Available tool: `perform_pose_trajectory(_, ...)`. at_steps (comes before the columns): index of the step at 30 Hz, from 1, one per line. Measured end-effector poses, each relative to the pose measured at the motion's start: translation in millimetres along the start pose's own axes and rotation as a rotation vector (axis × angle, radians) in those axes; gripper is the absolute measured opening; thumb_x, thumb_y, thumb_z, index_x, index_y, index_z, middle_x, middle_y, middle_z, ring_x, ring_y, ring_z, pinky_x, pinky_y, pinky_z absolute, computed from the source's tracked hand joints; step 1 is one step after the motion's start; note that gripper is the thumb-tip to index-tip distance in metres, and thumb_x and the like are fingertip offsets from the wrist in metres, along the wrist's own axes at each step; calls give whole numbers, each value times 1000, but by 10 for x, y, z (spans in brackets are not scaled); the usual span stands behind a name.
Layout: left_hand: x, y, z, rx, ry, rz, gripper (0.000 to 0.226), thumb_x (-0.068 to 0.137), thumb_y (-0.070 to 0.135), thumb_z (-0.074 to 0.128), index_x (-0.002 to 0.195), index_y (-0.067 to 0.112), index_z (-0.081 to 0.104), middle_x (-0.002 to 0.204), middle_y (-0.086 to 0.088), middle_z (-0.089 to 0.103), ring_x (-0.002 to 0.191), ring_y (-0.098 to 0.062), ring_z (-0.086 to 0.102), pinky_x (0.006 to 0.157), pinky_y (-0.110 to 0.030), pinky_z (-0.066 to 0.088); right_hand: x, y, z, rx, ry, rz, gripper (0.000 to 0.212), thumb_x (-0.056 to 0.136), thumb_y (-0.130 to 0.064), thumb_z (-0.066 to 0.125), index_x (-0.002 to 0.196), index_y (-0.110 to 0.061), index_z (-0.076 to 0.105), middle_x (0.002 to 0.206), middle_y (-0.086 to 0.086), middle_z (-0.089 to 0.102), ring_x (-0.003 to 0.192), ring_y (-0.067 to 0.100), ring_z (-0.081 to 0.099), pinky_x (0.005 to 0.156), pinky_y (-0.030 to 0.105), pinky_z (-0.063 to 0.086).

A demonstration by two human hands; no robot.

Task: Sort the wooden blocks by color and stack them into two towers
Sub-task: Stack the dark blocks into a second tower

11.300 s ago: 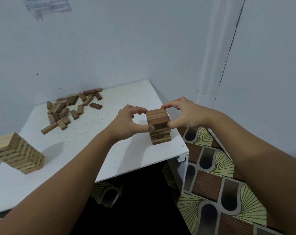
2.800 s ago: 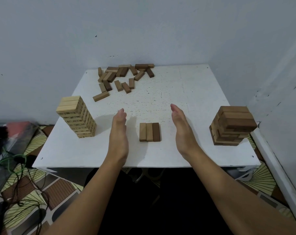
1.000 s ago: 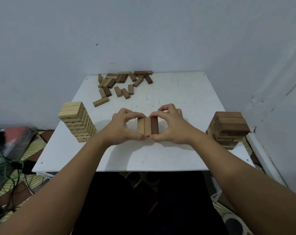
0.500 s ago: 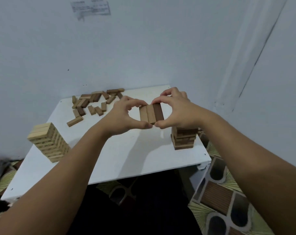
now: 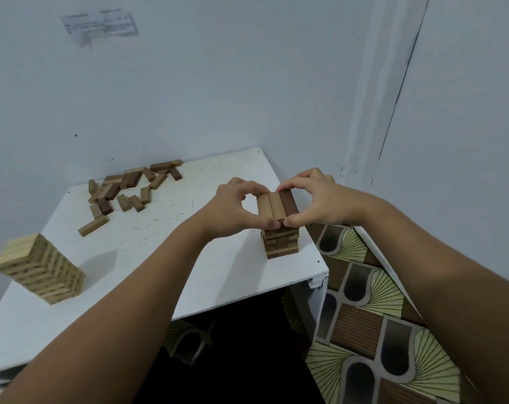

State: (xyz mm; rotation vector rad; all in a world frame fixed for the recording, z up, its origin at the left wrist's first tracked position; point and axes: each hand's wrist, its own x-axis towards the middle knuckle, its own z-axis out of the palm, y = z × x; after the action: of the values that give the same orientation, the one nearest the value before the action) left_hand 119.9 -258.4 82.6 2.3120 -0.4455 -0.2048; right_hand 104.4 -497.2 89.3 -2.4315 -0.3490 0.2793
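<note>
Head view: left hand and right hand pinch a row of three dark blocks between thumbs and fingertips, atop the dark tower at the white worktop's right edge. Light tower stands left; loose dark blocks lie at the back.

Dim, bluish light is falling from the left, casting soft shadows rightward across the desk; wide-angle distortion is bending the edges.

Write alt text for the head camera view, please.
Both hands, left hand and right hand, hold a row of three brown wooden blocks atop the dark brown block tower near the white table's right edge. A pale wooden block tower stands left, loose brown blocks behind.
</note>
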Motion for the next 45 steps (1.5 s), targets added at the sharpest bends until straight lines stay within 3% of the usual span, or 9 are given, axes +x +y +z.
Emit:
perform_pose_trajectory(2,14,-4,14,5,-6,-11,65,65,50,95,123,46,65,126,15,50,123,-14,44,107,-42,44,22,23,4,-1,-8,6,69,80,-43,83,140,-50,49,149,-9,26,140,18,19,100,36,33)
perform_pose_trajectory(8,21,-39,43,-19,-30,-39,67,65,49,96,124,45,65,128,15,52,124,-13,46,105,-37,43,70,86,30,0,-40,15,70,81,-44,82,141,-49,48,148,-8,27,140,19,22,106,41,34)
perform_pose_trajectory(14,-63,-125,25,-108,-68,-84,95,61,42,99,143,44,52,133,15,54,123,-5,48,100,-30,45,72,172,35,91,-45,11,90,65,-61,82,144,-58,39,156,-9,25,147,24,24,118,54,31)
perform_pose_trajectory(20,-71,-229,63,-154,-49,-94,69,65,41,98,125,43,65,131,14,60,122,-7,51,101,-33,47,116,275,40,137,-77,6,75,73,-52,87,137,-55,48,150,-10,31,142,21,30,111,45,35)
perform_pose_trajectory(26,-34,-265,97,-198,-44,-95,69,65,42,97,126,40,65,130,13,62,122,-10,53,101,-33,46,132,270,56,220,-98,-18,68,80,-41,86,137,-46,50,150,-6,37,140,19,34,103,41,36)
perform_pose_trajectory(33,-33,-261,103,-208,-48,-101,68,66,42,96,127,42,64,130,12,63,121,-11,54,100,-34,47,156,266,86,277,-127,-34,62,81,-35,86,132,-41,53,133,-19,53,129,12,46,94,34,43)
perform_pose_trajectory(37,-42,-230,122,-210,-39,-98,71,61,45,93,126,41,64,129,11,63,120,-11,55,100,-33,47,176,248,96,270,-135,-34,71,68,-46,84,132,-42,52,133,-17,55,126,11,49,103,41,46)
perform_pose_trajectory(42,-48,-222,132,-207,-40,-99,72,64,44,93,128,40,62,130,10,62,123,-15,54,100,-33,47,164,258,109,278,-142,-30,82,68,-48,83,141,-40,46,137,-12,53,131,16,48,105,40,45)
perform_pose_trajectory(45,-85,-186,131,-193,-69,-130,100,60,50,92,148,39,46,143,9,53,132,-15,49,111,-38,43,124,282,151,344,-119,-3,106,70,-56,79,159,-41,23,152,-10,40,140,15,37,105,37,36)
